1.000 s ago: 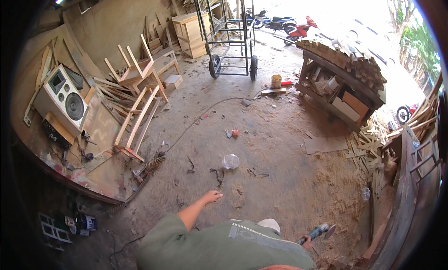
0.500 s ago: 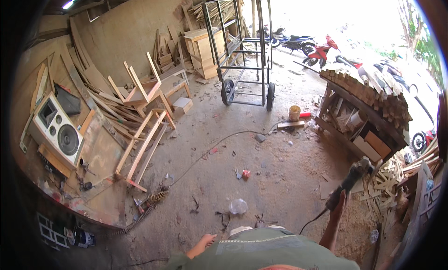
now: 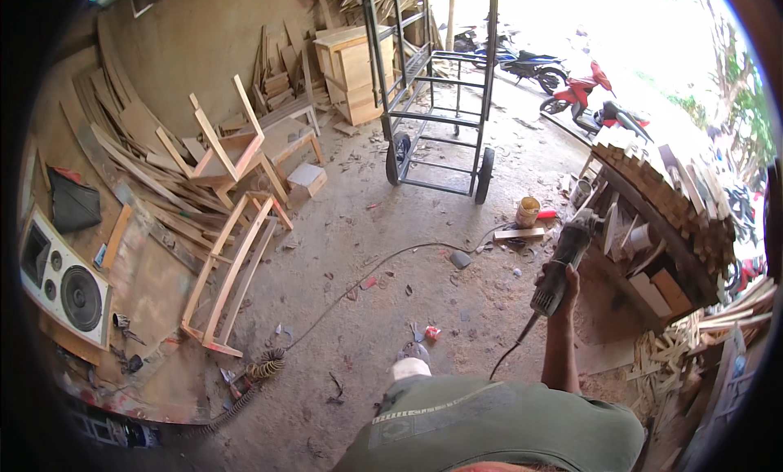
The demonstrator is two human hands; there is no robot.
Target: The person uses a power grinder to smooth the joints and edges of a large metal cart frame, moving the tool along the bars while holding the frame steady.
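Note:
My right hand is wrapped round the dark body of an angle grinder, held out in front of me to the right. Its metal head points up and away, beside the bench stacked with timber, and a black power cord trails from its rear end down behind my shirt. Whether the grinder touches anything cannot be made out, though it appears lifted above the floor. My left hand is out of sight.
A bench piled with wood strips stands to the right, scraps beside it. Ahead are a black wheeled metal frame and a yellowish can. Wooden chair frames and a speaker are leftward. A cable crosses the littered floor.
My right hand has carried the grinder leftward and farther out from my body. My left hand has dropped out of view. The view has shifted, and a light-coloured foot now shows ahead of my shirt.

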